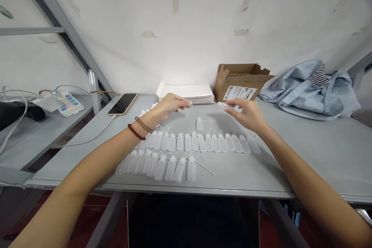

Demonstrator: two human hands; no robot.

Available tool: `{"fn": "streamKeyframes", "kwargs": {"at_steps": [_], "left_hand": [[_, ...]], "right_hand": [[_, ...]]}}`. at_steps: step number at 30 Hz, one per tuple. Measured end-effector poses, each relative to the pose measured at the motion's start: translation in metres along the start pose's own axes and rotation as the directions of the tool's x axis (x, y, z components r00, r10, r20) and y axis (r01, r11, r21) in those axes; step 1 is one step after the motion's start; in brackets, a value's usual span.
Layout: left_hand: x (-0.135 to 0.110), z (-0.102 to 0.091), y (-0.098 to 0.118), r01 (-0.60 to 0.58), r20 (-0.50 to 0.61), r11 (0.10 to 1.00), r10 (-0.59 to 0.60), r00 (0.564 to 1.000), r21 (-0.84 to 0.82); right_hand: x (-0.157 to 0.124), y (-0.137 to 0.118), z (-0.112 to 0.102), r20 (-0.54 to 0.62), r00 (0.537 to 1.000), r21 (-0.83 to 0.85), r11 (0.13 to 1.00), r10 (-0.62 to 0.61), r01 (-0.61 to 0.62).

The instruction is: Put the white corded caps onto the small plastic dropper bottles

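My right hand (245,111) pinches a small translucent plastic bottle-shaped piece (223,105), held sideways above the table with its narrow end toward the left. Across from it, my left hand (172,105) is closed, fingertips pressed on a small white bit that is too tiny to make out. Under and between my hands, similar translucent pieces (187,142) with thin white ties lie side by side in a long row. A nearer row (171,168) lies along the front edge, partly covered by my left forearm. One single piece (199,124) lies apart behind the long row.
A stack of white sheets or envelopes (188,93) lies against the wall, beside an open cardboard box (241,85). Folded light blue cloth (312,93) is at the right. A phone (123,104) with a white cable lies left; a white power strip (71,104) is on the adjoining table.
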State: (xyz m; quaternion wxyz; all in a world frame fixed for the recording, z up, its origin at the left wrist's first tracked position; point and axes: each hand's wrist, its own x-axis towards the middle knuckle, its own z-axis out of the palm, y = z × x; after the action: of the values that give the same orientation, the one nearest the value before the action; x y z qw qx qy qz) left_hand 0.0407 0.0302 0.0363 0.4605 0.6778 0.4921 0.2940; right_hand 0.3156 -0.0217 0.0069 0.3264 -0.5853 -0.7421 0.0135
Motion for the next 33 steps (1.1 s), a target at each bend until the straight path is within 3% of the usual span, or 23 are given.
{"fn": "streamKeyframes", "kwargs": {"at_steps": [4, 8, 15, 22, 33], "left_hand": [[-0.006, 0.007, 0.004, -0.105, 0.078, 0.994, 0.103, 0.992, 0.015], [-0.012, 0.017, 0.013, -0.162, 0.069, 0.986, 0.159, 0.985, 0.038], [-0.020, 0.026, 0.022, -0.203, 0.073, 0.979, 0.201, 0.977, 0.011], [-0.023, 0.024, 0.020, -0.136, 0.102, 0.981, 0.150, 0.983, -0.136], [-0.022, 0.028, 0.019, -0.181, 0.113, 0.972, 0.199, 0.974, -0.150]], "right_hand": [[-0.011, -0.036, -0.001, -0.021, 0.997, 0.175, 0.981, -0.079, 0.082], [-0.018, -0.052, -0.002, -0.006, 0.995, 0.290, 0.952, -0.103, 0.101], [-0.021, -0.057, -0.005, 0.044, 0.998, 0.381, 0.924, -0.055, 0.034], [-0.022, -0.061, -0.008, 0.097, 0.995, 0.450, 0.893, -0.012, -0.033], [-0.023, -0.060, -0.006, 0.119, 0.993, 0.485, 0.872, 0.003, -0.061]]}}
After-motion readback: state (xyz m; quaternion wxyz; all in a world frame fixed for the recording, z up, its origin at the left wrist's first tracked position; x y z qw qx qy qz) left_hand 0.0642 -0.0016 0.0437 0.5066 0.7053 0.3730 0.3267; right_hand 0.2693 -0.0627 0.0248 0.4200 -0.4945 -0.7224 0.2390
